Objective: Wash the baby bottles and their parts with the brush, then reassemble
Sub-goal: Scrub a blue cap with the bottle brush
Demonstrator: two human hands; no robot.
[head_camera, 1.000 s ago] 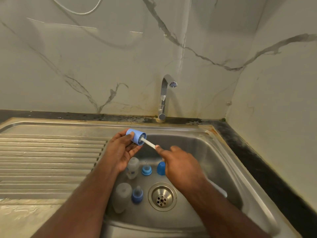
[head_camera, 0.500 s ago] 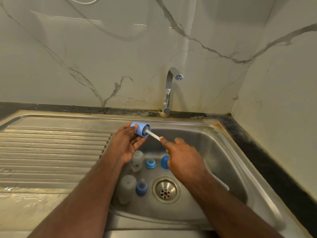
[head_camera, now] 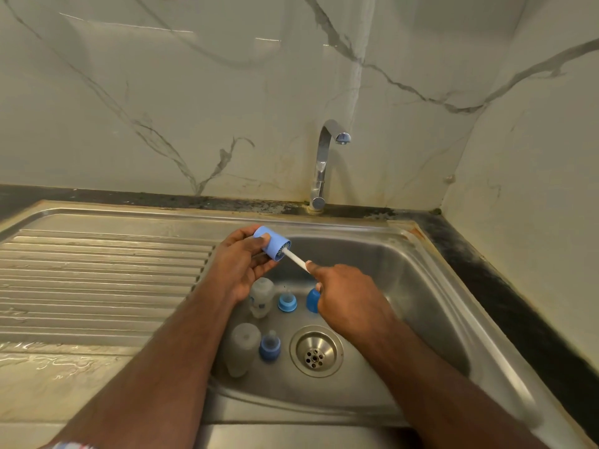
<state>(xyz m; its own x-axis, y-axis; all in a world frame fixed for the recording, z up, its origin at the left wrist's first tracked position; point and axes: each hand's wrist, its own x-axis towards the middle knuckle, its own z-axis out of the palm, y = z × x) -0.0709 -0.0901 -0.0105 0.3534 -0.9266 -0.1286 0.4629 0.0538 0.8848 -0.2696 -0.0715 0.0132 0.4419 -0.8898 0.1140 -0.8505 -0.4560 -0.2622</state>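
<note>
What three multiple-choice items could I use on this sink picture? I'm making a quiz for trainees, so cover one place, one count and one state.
1. Where is the brush head?
A. Inside the blue cap
B. On the drainboard
C. In the drain

2. How many clear bottles lie in the sink?
A. One
B. Two
C. Four

3. What state is the tap in?
A. Running hard
B. Dripping into a bottle
C. No water visible

Answers:
1 A: bristles show in the cap's mouth, held by the left hand, while the right hand grips the handle.
2 B: one upper bottle and one lower bottle.
3 C: no stream shows below the spout.
</note>
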